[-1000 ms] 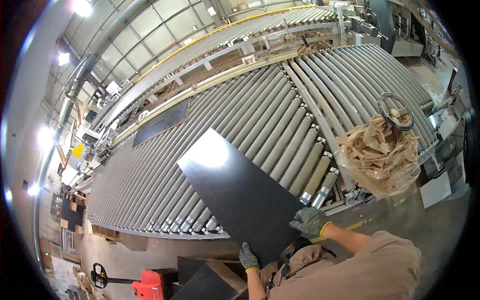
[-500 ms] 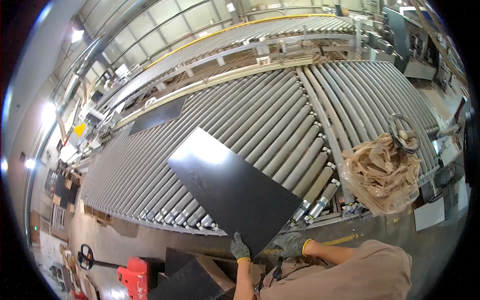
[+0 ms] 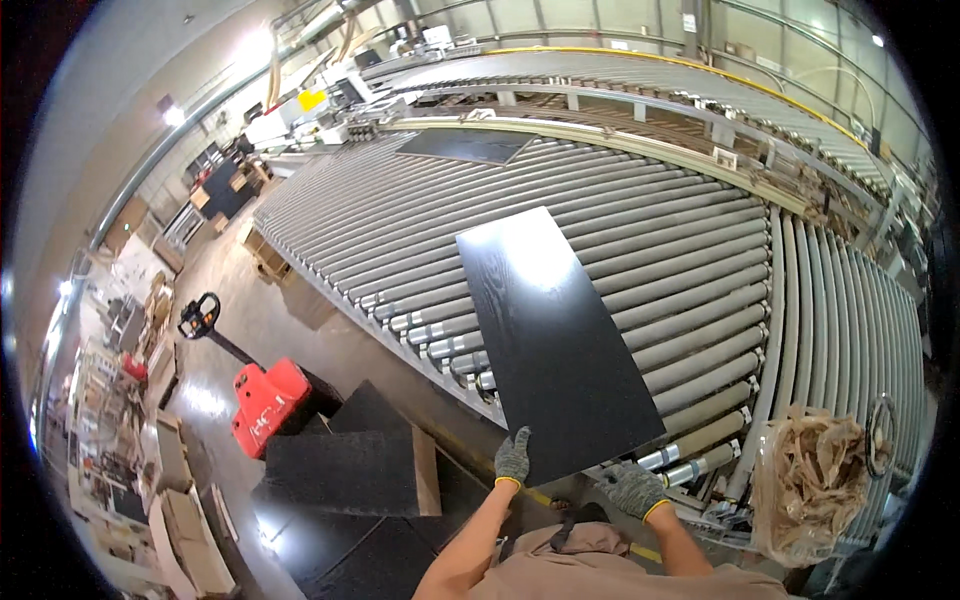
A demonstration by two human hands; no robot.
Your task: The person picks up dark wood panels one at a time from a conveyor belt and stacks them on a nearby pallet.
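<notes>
Panel (image 3: 565,350) at roller conveyor (image 3: 690,245), left hand (image 3: 513,458) and right hand (image 3: 633,490) at near end

Black, long, flat panel, faint wood grain, white glare at far end. Far part over the rollers, near-left corner jutting past the conveyor's edge; cannot tell whether touching the rollers. Left hand in grey knit glove with yellow cuff: closed on near-left corner, thumb along the top, other fingers partly hidden. Right hand in matching glove: just beside the near edge, toward its right end, fingers loosely bent, partly open; cannot tell whether touching the panel. Just beside right hand, silver roller ends (image 3: 690,468).

Farther up the same rollers, well apart: second dark panel (image 3: 468,146), lying flat. Lower left, below conveyor level: dark boards (image 3: 345,465), overlapping, one with bare brown edge strip (image 3: 427,470). Near those boards: red pallet truck (image 3: 268,400), black handle (image 3: 200,316) up and to the left. Far right: clear plastic bag (image 3: 790,530) full of crumpled brown paper (image 3: 820,455), dark ring (image 3: 880,436) beside. Behind, beyond a pale rail: another roller line with yellow edge (image 3: 600,51).
</notes>
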